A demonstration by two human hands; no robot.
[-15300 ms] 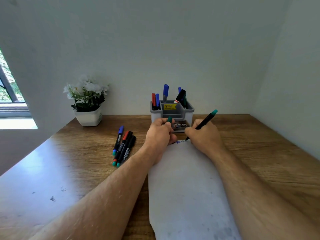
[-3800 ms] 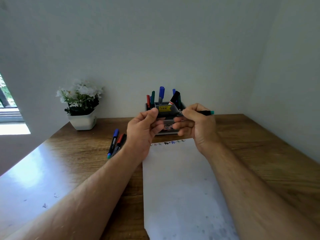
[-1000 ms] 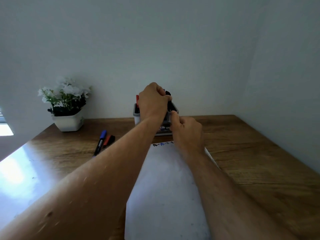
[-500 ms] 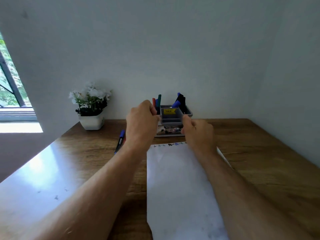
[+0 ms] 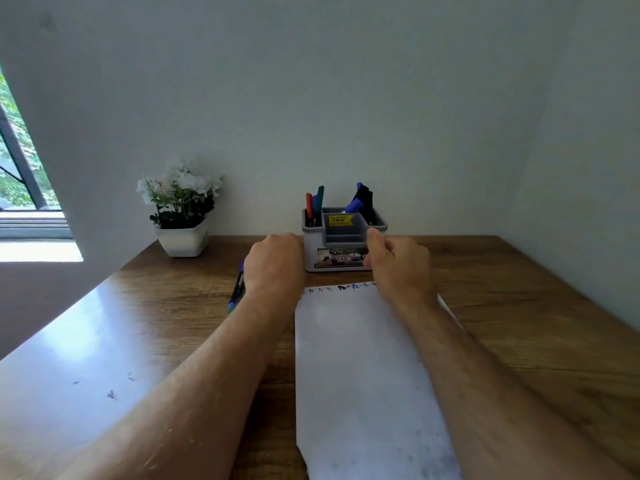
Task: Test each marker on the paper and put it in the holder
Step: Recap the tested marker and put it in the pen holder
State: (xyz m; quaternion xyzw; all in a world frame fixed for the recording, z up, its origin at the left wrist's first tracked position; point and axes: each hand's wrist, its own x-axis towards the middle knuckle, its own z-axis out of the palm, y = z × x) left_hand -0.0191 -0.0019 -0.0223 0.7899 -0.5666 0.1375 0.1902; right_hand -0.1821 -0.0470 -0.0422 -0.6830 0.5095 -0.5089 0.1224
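To my far left the potted flowers (image 5: 180, 206) sit against the wall, well clear of the work. My left hand (image 5: 273, 268) hangs over the loose markers (image 5: 237, 289) on the desk (image 5: 156, 306), fingers curled under and, as far as I can see, holding nothing (the knuckles hide the fingertips). I reckon the next step is to pick one marker from that bunch: I should pinch a single barrel near its middle and lift it straight, so the others do not roll. The paper (image 5: 363, 358) lies between my arms, with test scribbles along its far edge. The holder (image 5: 341, 244) stands just beyond it, markers already upright inside. My right hand (image 5: 401, 265) is beside the holder's front corner, loosely curled and empty; it should settle on the paper to steady it.
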